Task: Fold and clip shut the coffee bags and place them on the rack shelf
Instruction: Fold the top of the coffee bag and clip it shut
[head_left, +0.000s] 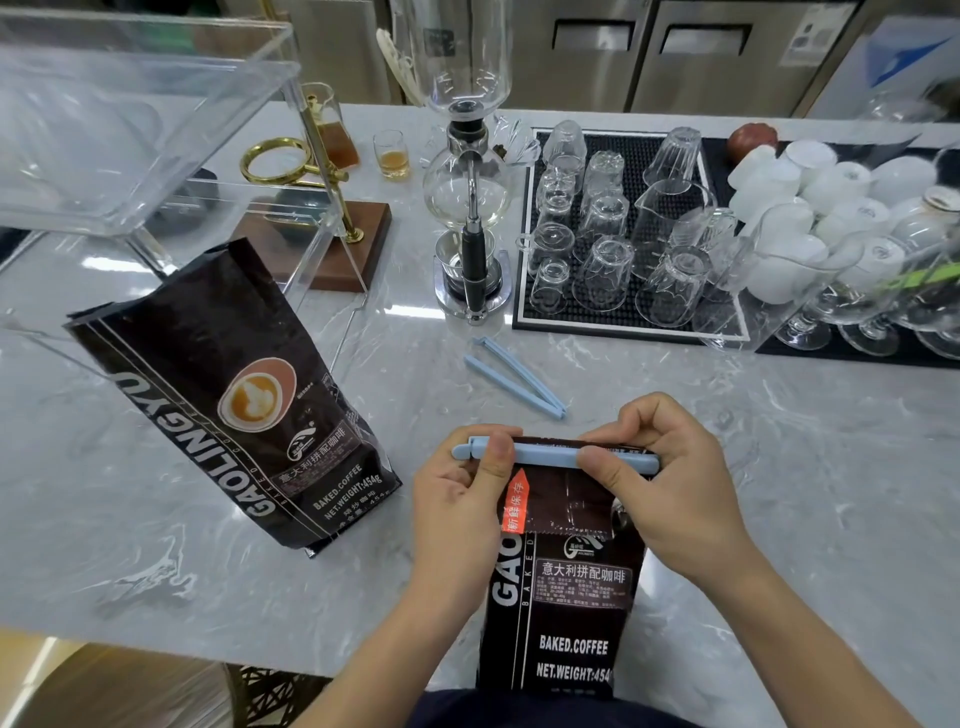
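Two coffee bags (228, 395), two clips (519, 382), both hands (457, 499) pinching.

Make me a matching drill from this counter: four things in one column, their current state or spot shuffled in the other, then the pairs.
Things:
1. near coffee bag
2. far coffee bag
3. spare blue clip
4. drinking glasses

States:
A. upside down on the black mat
B. lying open on the marble
C. top folded, clip pressed on by left hand and right hand
D. standing unclipped by the clear rack

Pairs: 1-C, 2-D, 3-B, 4-A
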